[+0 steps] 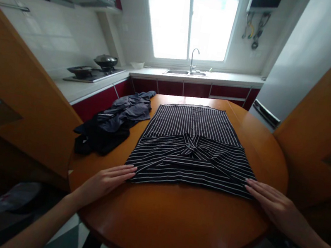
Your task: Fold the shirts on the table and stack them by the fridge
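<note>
A black shirt (193, 120) with white stripes lies spread on the round wooden table. Its near part is folded over, so the collar and a button show in the middle and the stripes there run crosswise. My left hand (112, 179) rests at the shirt's near left corner, fingers stretched out flat on the cloth. At the near right corner, my right hand (272, 203) touches the edge with straight fingers. Neither hand grips the fabric. My thumbs are largely hidden.
Dark crumpled clothes (119, 118) lie at the table's left side. The wooden table (175, 222) has a rounded edge near me. Beyond stand a counter with a sink (178, 72), a stove (98, 74) with pans, and a fridge (307, 58) at right.
</note>
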Demonstrator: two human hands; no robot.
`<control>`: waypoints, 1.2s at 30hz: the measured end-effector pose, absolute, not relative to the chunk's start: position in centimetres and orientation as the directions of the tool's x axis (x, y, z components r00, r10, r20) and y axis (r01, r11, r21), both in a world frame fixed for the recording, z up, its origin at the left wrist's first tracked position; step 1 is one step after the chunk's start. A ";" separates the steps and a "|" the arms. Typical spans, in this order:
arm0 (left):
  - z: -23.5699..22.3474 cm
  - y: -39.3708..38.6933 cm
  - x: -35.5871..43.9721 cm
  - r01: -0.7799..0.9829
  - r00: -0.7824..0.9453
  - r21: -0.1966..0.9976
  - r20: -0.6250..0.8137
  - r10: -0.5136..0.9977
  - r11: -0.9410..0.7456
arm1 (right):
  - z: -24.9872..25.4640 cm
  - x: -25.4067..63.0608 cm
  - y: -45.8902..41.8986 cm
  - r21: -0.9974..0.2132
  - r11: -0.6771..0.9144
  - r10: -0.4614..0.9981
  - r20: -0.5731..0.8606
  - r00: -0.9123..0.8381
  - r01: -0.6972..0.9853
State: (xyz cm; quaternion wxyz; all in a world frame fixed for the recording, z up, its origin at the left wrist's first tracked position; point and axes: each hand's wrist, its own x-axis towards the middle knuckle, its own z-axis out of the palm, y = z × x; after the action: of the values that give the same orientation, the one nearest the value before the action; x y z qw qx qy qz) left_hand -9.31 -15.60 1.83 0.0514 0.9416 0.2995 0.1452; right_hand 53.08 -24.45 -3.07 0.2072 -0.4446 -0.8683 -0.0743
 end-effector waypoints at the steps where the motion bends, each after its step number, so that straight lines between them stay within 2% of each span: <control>1: 1.8 -15.5 -9.4 0.541 0.782 0.196 0.241 0.575 -0.818 | -3.1 53.2 -24.3 -0.056 0.604 0.733 0.431 -0.527 0.795; 11: 1.3 -16.5 -10.6 0.555 0.769 0.282 0.184 0.612 -0.782 | -3.8 54.6 -25.9 -0.169 0.574 0.788 0.383 -0.483 0.801; 17: 4.1 -18.8 -10.8 0.541 0.778 0.350 0.136 0.613 -0.764 | -2.5 54.9 -28.4 -0.203 0.575 0.791 0.386 -0.474 0.793; 22: 6.8 -20.6 -11.5 0.580 0.760 0.362 0.082 0.645 -0.729 | -0.4 54.7 -30.0 -0.247 0.567 0.798 0.399 -0.451 0.785; 27: 8.2 -19.5 -11.2 0.638 0.698 0.422 0.035 0.715 -0.644 | 1.1 54.4 -28.9 -0.436 0.495 0.865 0.332 -0.377 0.751; 33: 9.8 -14.8 -9.9 0.592 0.665 0.585 0.034 0.746 -0.554 | 2.9 54.9 -24.9 -0.662 0.464 0.883 0.291 -0.369 0.588; 36: 10.4 -11.9 -9.2 0.584 0.609 0.665 0.021 0.793 -0.466 | 3.7 54.6 -22.2 -0.806 0.343 0.932 0.230 -0.279 0.482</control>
State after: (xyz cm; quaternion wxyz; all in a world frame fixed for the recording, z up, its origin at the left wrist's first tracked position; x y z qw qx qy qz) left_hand -9.15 -11.89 10.36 0.3145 0.8400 0.4097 0.1662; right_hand 54.59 -22.21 3.73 0.3602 -0.4803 -0.7362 0.3125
